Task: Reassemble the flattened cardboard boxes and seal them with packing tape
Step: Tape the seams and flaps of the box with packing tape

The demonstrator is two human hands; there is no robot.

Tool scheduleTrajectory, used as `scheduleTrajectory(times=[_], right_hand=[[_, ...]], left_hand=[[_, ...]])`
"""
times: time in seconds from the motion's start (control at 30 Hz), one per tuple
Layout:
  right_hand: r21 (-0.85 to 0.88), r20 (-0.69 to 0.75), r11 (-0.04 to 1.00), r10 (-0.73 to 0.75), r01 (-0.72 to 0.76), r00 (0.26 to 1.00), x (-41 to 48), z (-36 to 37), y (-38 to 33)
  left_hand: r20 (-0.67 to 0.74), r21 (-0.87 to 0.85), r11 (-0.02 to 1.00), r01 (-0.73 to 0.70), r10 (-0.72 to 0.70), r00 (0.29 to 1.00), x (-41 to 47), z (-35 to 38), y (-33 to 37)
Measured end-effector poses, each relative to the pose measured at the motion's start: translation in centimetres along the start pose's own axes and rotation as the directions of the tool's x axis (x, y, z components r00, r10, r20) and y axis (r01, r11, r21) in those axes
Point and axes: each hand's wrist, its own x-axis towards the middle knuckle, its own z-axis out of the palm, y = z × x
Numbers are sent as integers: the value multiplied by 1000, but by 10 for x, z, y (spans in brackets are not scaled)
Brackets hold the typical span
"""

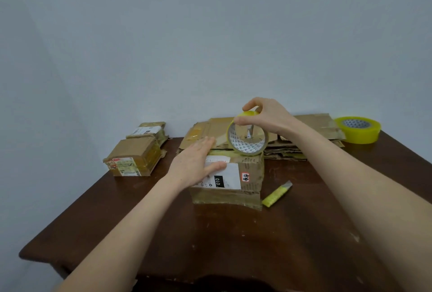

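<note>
A small cardboard box [247,186] with a white shipping label stands at the middle of the dark wooden table [210,240]. My left hand [196,163] lies flat on its top, fingers straight, pressing down. My right hand [268,116] pinches the top of a nearly used-up tape roll [245,144] that stands on edge at the box's far edge. Behind the box lies a pile of flattened cardboard boxes [311,128].
Two sealed boxes [135,158] sit at the back left, one behind the other. A full yellow tape roll [357,129] lies at the back right corner. A yellow utility knife [277,194] lies just right of the box. A wall stands behind the table.
</note>
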Motion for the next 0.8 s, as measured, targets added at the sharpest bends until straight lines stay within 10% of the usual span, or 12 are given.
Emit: scheduleTrajectory(times=[0.8], right_hand=[[-55,160,983,182,-175,970,-49,-29,75]], left_hand=[[57,79,996,-27,23,998,3,0,5]])
